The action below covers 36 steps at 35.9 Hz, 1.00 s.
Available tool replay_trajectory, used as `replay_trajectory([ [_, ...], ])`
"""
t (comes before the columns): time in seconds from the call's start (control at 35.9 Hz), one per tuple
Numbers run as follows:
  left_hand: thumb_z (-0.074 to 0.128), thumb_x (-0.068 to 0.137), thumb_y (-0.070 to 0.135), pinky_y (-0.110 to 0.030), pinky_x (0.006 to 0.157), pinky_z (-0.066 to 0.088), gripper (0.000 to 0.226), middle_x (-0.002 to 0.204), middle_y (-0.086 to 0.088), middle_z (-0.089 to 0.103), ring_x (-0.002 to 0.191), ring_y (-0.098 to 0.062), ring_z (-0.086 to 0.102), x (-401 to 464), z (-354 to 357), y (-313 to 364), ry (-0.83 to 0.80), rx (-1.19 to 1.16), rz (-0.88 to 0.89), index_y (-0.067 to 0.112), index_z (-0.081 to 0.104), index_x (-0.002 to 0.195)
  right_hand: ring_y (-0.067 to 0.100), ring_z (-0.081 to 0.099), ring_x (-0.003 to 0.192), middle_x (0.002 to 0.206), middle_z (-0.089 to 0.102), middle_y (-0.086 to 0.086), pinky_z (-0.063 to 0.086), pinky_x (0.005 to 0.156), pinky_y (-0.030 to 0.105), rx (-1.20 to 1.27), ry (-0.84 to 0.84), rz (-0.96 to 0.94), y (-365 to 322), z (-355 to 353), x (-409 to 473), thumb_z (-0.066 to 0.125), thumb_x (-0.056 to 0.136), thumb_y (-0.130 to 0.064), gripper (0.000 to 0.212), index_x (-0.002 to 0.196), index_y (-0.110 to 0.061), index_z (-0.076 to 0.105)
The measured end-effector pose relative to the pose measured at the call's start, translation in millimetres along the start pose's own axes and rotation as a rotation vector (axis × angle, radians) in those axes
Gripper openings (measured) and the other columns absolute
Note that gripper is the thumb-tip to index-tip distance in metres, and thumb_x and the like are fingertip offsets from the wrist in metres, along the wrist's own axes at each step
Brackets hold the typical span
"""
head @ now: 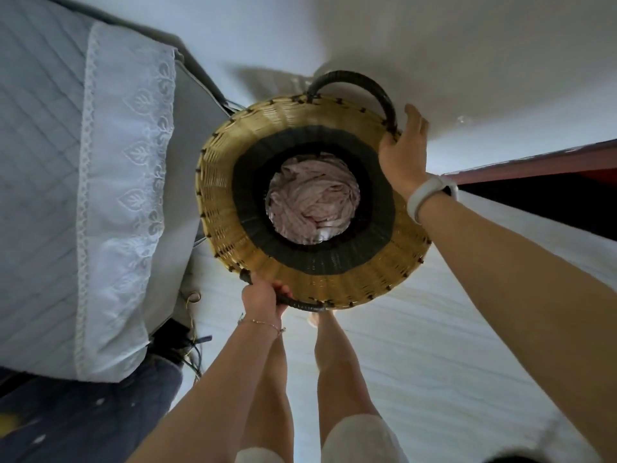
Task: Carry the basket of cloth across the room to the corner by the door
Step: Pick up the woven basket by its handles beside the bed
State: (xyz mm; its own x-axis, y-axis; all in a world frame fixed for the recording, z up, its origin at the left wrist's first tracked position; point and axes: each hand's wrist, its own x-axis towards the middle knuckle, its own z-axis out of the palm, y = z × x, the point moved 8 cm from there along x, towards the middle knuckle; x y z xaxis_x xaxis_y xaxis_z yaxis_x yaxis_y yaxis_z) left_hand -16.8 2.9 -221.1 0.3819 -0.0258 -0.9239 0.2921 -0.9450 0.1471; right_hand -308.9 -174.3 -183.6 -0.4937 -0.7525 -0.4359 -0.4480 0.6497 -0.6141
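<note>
A round woven basket [233, 208] in yellow cane with a dark inner band hangs in front of me, seen from above. Crumpled pale pink cloth [312, 203] lies at its bottom. My left hand [262, 295] is closed around the dark near handle [300, 304]. My right hand [402, 152] rests on the far right rim beside the other dark handle [354, 83], fingers curled over the edge. My bare legs show below the basket.
A bed or sofa [43, 162] with a grey quilted cover and white lace cloth stands at the left. Cables [193, 349] lie on the floor by its corner. Pale floor [434, 345] stretches ahead; a dark red doorframe [534, 165] sits at the right.
</note>
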Motion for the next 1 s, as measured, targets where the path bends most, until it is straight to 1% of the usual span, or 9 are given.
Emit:
replay_trajectory([
  [0.08,0.032,0.099,0.024,-0.022,0.054,0.04,0.034,0.061,-0.005,0.042,0.053,-0.013,0.04,2,-4,-4,-0.005,-0.014,-0.008,0.012,0.045,0.071,0.028,0.032,0.136,0.148,0.029,0.014,0.031,0.112,0.036,0.007,-0.015,-0.086,-22,6,13,0.04,0.089,-0.013,0.054,0.141,-0.009,0.025],
  [0.25,0.034,0.099,0.019,-0.021,0.052,0.034,0.033,0.06,-0.005,0.037,0.052,-0.012,0.034,-7,-9,3,0.01,-0.028,0.005,0.011,0.044,0.068,0.034,0.05,0.113,0.124,0.051,0.019,0.042,0.096,0.047,-0.117,-0.119,-0.202,-35,15,7,0.038,0.091,-0.024,0.036,0.122,-0.006,0.046],
  [0.31,0.034,0.098,0.016,-0.022,0.051,0.031,0.033,0.06,-0.005,0.036,0.052,-0.014,0.033,-13,-12,9,0.034,-0.026,0.034,0.011,0.044,0.067,0.032,0.052,0.105,0.114,0.055,0.019,0.045,0.088,0.043,-0.114,-0.151,-0.224,-33,14,-2,0.039,0.092,-0.026,0.032,0.112,-0.004,0.049],
  [0.42,0.037,0.096,0.019,-0.032,0.057,0.043,0.029,0.061,-0.002,0.04,0.053,-0.015,0.037,-25,-27,26,0.112,0.025,0.11,0.003,0.06,0.096,0.023,0.054,0.089,0.099,0.057,0.014,0.046,0.075,0.032,-0.05,-0.146,-0.192,-19,-4,-27,0.042,0.093,-0.03,0.032,0.108,-0.002,0.049],
  [0.56,0.044,0.086,0.021,-0.028,0.054,0.031,0.029,0.057,-0.003,0.04,0.054,-0.017,0.037,-51,-51,74,0.136,0.166,0.39,0.016,0.047,0.058,0.008,0.045,0.067,0.074,0.045,-0.01,0.038,0.058,0.014,0.109,-0.012,-0.029,17,-49,-74,0.042,0.094,-0.03,0.028,0.104,-0.006,0.049],
  [0.61,0.047,0.083,0.022,-0.033,0.059,0.03,0.028,0.061,-0.01,0.04,0.06,-0.021,0.038,-72,-55,97,0.123,0.225,0.538,0.01,0.047,0.058,0.007,0.043,0.062,0.072,0.045,-0.007,0.036,0.052,0.01,0.179,0.034,0.054,31,-65,-101,0.041,0.094,-0.028,0.019,0.098,-0.01,0.047],
  [0.7,0.048,0.086,0.023,-0.032,0.059,0.029,0.023,0.068,-0.013,0.042,0.065,-0.021,0.037,-109,-52,126,0.045,0.364,0.755,0.01,0.053,0.069,0.013,0.044,0.061,0.07,0.047,-0.002,0.04,0.056,0.021,0.291,0.108,0.197,53,-86,-147,0.04,0.094,-0.027,0.016,0.097,-0.013,0.047],
  [0.81,0.047,0.09,0.025,-0.031,0.058,0.029,0.026,0.06,-0.011,0.043,0.058,-0.018,0.038,-152,-35,146,-0.113,0.567,0.964,0.01,0.055,0.07,0.015,0.041,0.058,0.069,0.046,0.001,0.038,0.054,0.027,0.424,0.223,0.423,79,-104,-209,0.037,0.094,-0.026,0.022,0.104,-0.01,0.05],
  [1.0,0.042,0.093,0.025,-0.03,0.054,0.033,0.027,0.061,-0.001,0.042,0.061,-0.018,0.041,-185,3,145,-0.181,0.969,1.061,0.005,0.054,0.079,0.016,0.041,0.059,0.069,0.047,0.003,0.039,0.056,0.029,0.579,0.443,0.696,100,-120,-304,0.039,0.093,-0.026,0.024,0.104,-0.011,0.053],
])
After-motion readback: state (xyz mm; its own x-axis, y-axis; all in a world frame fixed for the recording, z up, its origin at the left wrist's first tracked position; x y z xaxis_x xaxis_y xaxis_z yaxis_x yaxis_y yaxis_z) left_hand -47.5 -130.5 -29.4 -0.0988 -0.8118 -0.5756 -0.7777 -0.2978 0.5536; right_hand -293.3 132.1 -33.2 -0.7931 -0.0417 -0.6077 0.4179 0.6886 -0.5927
